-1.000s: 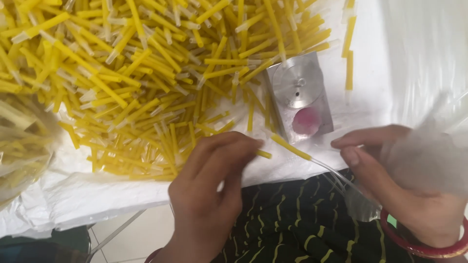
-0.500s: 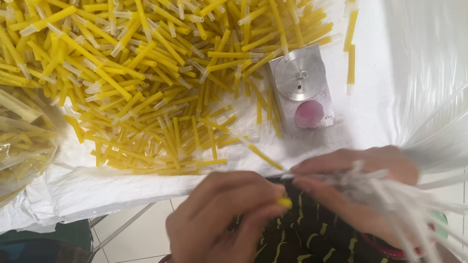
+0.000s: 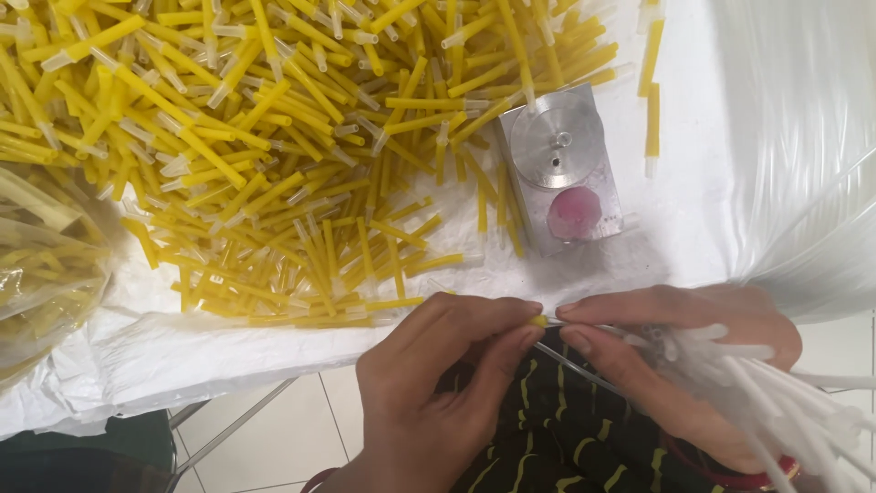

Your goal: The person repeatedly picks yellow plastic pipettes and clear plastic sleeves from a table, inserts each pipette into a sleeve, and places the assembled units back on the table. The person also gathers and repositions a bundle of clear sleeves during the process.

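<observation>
My left hand (image 3: 438, 365) pinches a small yellow tube piece (image 3: 539, 321) between thumb and fingers at the table's near edge. My right hand (image 3: 666, 351) meets it fingertip to fingertip and grips a bundle of thin clear tubes (image 3: 785, 393) that fans out to the lower right. One clear tube (image 3: 584, 367) runs from the fingertips down across my lap. Most of the yellow piece is hidden inside my fingers.
A large heap of yellow tube pieces (image 3: 274, 137) covers the white sheet (image 3: 182, 356) on the table. A small metal block with a round disc and a pink spot (image 3: 564, 169) stands beside it. Clear bags lie at the left (image 3: 46, 265) and right (image 3: 803, 164).
My left hand picked up a yellow piece from the heap's edge and brought it to my right hand. The clear tube bundle swung down to the lower right. Both hands now meet.
</observation>
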